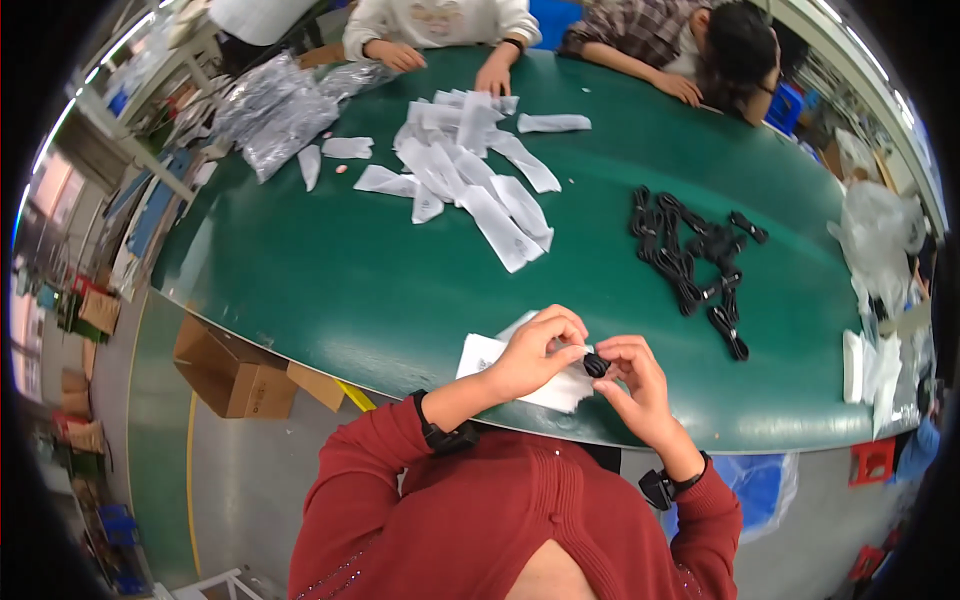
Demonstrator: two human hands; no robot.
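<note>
Black coiled cable (596, 366) sits between both hands, over flat white pouches (548, 397) on the green counter (380, 290) — the right hand's (642, 388) fingers hold it narrowly; whether the left hand's (538, 352) fingers grip cable or pouch, I cannot tell.

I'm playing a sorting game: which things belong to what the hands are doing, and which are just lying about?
Seems part of it:
black cable between left hand and right hand
white packets
cable bundles

Probably lying about:
cardboard box
red stool
</note>
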